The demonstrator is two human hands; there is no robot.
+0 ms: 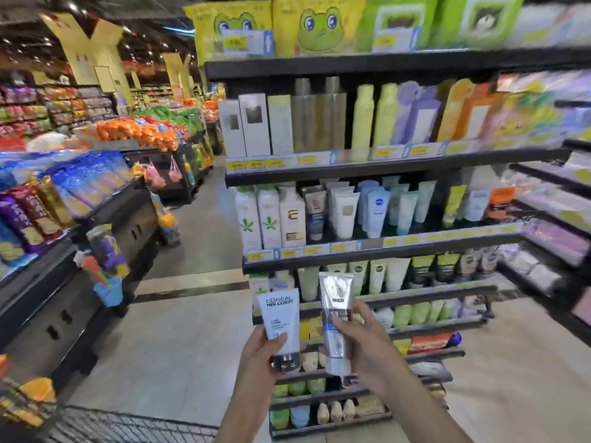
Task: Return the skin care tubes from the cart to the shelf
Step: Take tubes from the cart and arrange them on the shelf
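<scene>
My left hand point(260, 353) grips a white skin care tube point(280, 321) with a dark cap, held upright with the cap down. Just to its right, my right hand point(361, 337) grips a silver tube point(335, 302) marked MEN, also cap down. Both tubes are held up in front of the black shelf point(383, 251), level with its lower rows. The row behind them holds pale green and white tubes point(377, 276). The wire cart point(128, 425) shows at the bottom left, below my arms.
The shelf unit carries boxes and bottles point(319, 123) on upper rows and tubes point(345, 209) in the middle. An aisle of grey floor point(179, 330) runs left of it. A black display of snack bags point(48, 206) stands at the left.
</scene>
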